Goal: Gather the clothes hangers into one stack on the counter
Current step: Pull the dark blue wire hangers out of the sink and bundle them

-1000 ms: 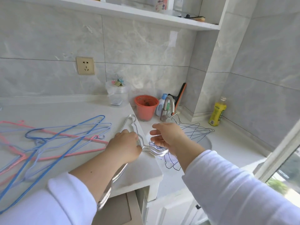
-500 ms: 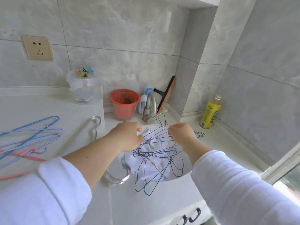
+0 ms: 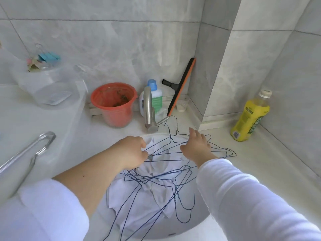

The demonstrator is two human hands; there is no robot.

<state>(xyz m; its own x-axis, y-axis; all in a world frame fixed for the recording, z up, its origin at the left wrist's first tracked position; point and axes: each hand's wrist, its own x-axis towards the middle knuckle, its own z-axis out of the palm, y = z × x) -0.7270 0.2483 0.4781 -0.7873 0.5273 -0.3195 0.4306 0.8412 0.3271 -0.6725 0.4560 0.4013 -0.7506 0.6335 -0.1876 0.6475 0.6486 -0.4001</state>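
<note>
A tangle of several thin blue wire hangers (image 3: 166,173) lies across the white sink (image 3: 196,223), on top of a crumpled white cloth (image 3: 156,193). My left hand (image 3: 132,152) is at the tangle's left side, with its fingers pinched on the wires. At the right side, my right hand (image 3: 196,146) rests palm down on the hangers near their hooks, fingers spread. Silver metal hangers (image 3: 33,150) lie on the raised counter (image 3: 22,122) at the left, apart from both hands.
Behind the sink stand an orange bucket (image 3: 112,105), a steel faucet (image 3: 148,108), a detergent bottle (image 3: 155,96) and a black-and-orange squeegee (image 3: 180,87). A yellow bottle (image 3: 250,117) stands in the right corner. A clear tub (image 3: 53,91) with binder clips (image 3: 46,58) sits far left.
Both hands left the silver hangers on the raised counter and moved right to the blue wire hangers over the sink. The view swung right and down, so the coloured hangers went out of frame.
</note>
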